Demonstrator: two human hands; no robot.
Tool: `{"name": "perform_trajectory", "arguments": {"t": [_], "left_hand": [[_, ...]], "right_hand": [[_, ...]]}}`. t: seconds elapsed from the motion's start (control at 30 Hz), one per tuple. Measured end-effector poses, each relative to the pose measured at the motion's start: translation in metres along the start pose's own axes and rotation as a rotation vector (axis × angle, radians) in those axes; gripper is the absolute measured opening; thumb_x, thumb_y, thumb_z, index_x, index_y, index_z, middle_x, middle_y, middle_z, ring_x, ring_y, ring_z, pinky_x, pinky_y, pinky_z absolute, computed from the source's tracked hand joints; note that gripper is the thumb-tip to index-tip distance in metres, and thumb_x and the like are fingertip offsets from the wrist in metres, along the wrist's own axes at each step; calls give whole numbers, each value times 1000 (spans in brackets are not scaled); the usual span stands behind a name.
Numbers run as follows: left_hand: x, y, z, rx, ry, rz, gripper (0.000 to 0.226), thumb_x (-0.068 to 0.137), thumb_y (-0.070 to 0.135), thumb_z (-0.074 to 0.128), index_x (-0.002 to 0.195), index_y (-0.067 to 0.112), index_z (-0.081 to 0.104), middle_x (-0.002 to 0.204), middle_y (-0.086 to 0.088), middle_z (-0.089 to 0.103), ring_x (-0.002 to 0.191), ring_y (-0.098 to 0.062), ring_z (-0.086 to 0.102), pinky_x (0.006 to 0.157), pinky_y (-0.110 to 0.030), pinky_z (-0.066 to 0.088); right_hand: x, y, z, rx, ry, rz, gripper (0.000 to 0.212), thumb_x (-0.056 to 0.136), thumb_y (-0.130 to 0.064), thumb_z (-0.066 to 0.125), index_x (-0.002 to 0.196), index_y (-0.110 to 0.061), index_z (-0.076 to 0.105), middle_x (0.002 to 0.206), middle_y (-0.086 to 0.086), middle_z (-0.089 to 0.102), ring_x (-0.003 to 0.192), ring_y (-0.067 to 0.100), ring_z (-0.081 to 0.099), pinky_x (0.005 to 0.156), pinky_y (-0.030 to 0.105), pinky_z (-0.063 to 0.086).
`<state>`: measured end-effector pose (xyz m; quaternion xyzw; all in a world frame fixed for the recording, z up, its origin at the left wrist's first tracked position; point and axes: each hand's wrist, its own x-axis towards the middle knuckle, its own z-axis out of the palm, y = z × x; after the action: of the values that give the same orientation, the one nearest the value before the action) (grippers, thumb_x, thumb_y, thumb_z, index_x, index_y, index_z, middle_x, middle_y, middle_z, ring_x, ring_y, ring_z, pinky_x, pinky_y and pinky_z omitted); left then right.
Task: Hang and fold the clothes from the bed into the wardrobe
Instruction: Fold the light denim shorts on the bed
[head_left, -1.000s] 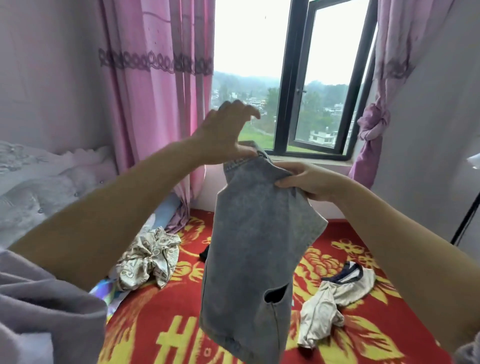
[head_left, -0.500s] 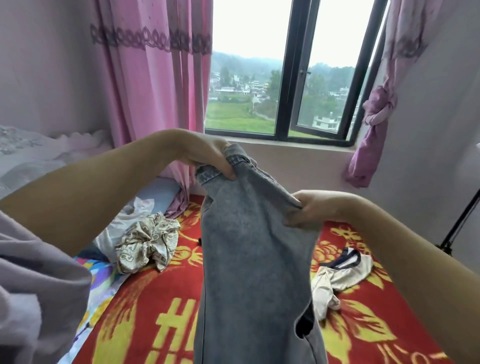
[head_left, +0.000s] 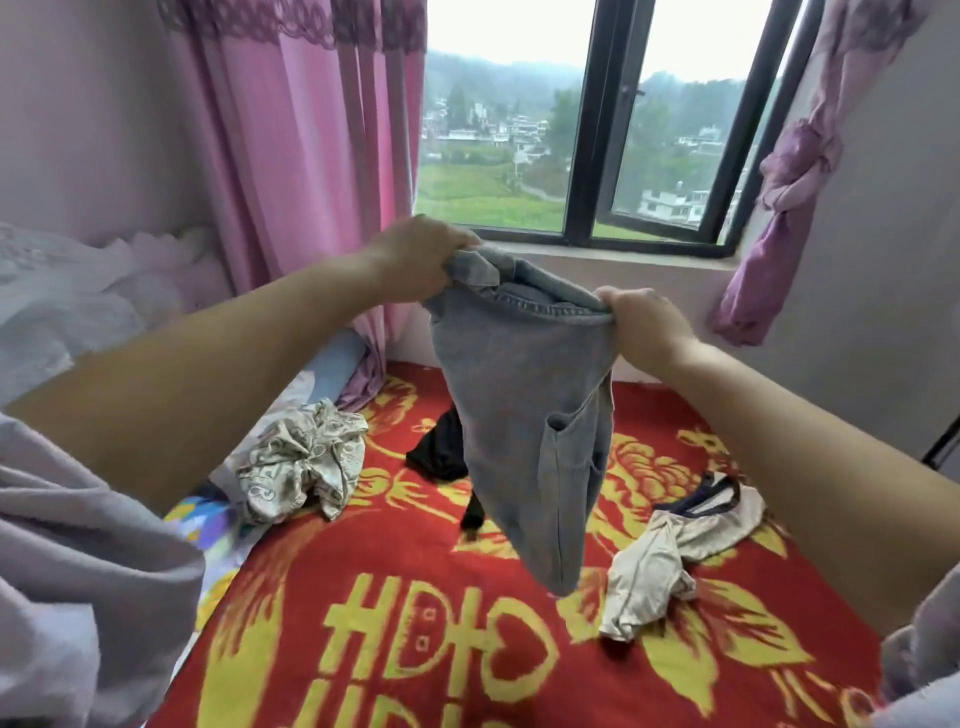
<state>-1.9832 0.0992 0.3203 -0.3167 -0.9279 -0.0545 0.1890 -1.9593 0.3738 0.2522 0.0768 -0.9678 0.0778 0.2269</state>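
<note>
A grey-blue denim garment (head_left: 524, 415) hangs in the air over the bed, its waistband stretched between my two hands. My left hand (head_left: 415, 257) grips the waistband's left end in a fist. My right hand (head_left: 641, 322) grips its right end. The denim hangs down with a pocket showing on its right side. On the red and yellow blanket (head_left: 415, 597) below lie a crumpled patterned cream garment (head_left: 304, 460), a black garment (head_left: 441, 449) partly behind the denim, and a cream shirt with a dark collar (head_left: 670, 545).
Pink curtain (head_left: 306, 171) hangs at the left of the window (head_left: 587, 145), a tied purple curtain (head_left: 779, 208) at the right. White bedding (head_left: 67, 301) is piled at the bed's far left. A light wall stands to the right. No wardrobe is in view.
My hands have shifted along the denim to its waistband and spread it open. The garment now hangs shorter, its lower end clear of the blanket. The view has tilted down.
</note>
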Motion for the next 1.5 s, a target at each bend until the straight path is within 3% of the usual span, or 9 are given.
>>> {"name": "perform_trajectory", "arguments": {"t": [0.23,0.47,0.67,0.8,0.93,1.1,1.2,1.37,1.5], "left_hand": [[-110,-29,160,-182,-208,127,39,70,22,39,91,18,72,82,-2,70,76,-25,66,63,-33,50],[-342,-16,412,-211,-530,200,20,74,34,48,79,29,67,75,15,64,70,-8,62,69,-25,29],[-473,19,492,-268,-728,141,23,70,33,45,67,28,67,63,12,57,62,-11,59,70,-25,29],[-518,-4,490,-289,-648,89,27,76,21,45,83,29,70,78,11,61,72,-12,58,78,-28,33],[-552,-44,475,-88,-776,72,19,68,15,51,81,24,62,77,6,56,78,-16,57,93,-40,32],[-500,-18,478,111,-1521,-33,38,86,28,52,124,23,54,129,-1,50,127,-21,44,111,-56,13],[-412,44,501,-388,-1294,-449,19,93,31,45,95,23,62,106,1,67,97,-17,60,81,-30,43],[-329,138,559,-1014,-620,-1534,30,93,16,46,64,16,51,63,-11,55,69,-31,53,60,-31,32],[-307,164,589,-1429,-158,-2196,19,94,24,50,77,16,52,82,0,52,69,-13,49,59,-27,41]], "right_hand": [[-100,-19,149,48,-420,-77,11,82,-9,55,92,-15,57,91,8,65,83,32,63,66,36,46],[-305,-72,381,69,-841,-173,46,87,-4,45,131,-18,48,118,6,59,117,25,51,105,39,32],[-413,-121,463,-2,-1141,-145,39,87,-1,43,124,-9,52,113,14,57,106,32,57,82,38,47],[-432,-159,471,47,-1135,-215,28,50,-13,61,77,-17,68,60,1,58,49,20,61,34,21,37],[-431,-204,467,314,-1332,-280,29,84,3,46,110,-6,55,99,20,64,87,38,64,63,39,45],[-380,-173,474,594,-1387,-65,39,96,-11,43,134,-11,54,120,18,64,108,33,61,92,36,47],[-322,-87,479,610,-1093,393,33,94,-7,41,120,-8,63,99,11,71,75,20,68,73,25,51],[-228,69,496,430,-935,668,41,93,-2,31,125,-4,57,102,13,63,69,24,66,62,35,56],[-172,123,523,611,-804,869,51,97,-1,27,147,-9,30,108,9,51,70,20,61,48,24,53]]}}
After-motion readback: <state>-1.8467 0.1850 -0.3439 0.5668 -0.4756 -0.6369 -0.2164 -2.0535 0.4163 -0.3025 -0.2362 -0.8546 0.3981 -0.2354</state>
